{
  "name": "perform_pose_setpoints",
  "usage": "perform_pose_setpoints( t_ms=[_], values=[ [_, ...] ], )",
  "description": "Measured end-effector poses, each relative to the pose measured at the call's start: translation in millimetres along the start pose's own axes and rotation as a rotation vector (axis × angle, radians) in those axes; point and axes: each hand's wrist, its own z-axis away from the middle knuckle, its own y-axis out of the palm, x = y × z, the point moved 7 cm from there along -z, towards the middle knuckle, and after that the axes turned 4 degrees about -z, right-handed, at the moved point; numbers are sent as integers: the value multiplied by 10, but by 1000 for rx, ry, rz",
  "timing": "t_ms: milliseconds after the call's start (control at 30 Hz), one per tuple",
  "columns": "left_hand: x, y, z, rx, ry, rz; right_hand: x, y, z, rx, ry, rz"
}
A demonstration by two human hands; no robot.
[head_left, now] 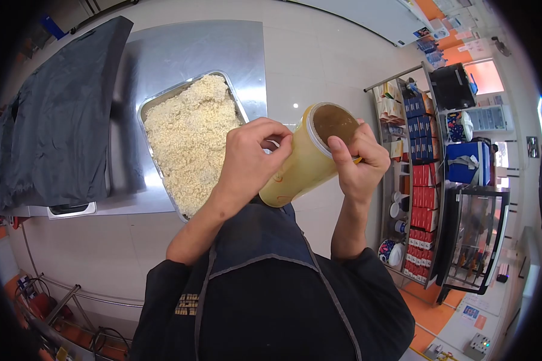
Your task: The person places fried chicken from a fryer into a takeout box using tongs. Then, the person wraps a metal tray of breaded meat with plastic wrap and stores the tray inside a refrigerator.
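A thick yellowish roll of plastic wrap is tilted in front of my apron, its hollow core facing up and to the right. My right hand grips it at the upper end, thumb over the rim and fingers partly hidden behind it. At the roll's left side, my left hand is closed in a pinch against the surface; whatever lies between the fingertips is too thin to see. Left of the roll, a metal tray heaped with pale, crumbly grain-like food rests on the steel table.
The steel table carries a black-covered item on its left. To the right stands a metal shelf rack with red boxes and blue boxes. A glass-fronted cabinet is beside it.
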Motion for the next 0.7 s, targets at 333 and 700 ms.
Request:
perform_pose_setpoints(
  t_ms=[333, 700],
  values=[
    [271, 247, -165, 200, 78, 367, -371, -114, -94, 99, 19, -308],
    [360, 446, -270, 235, 28, 592, -632, -204, -87, 47, 65, -460]
  ],
)
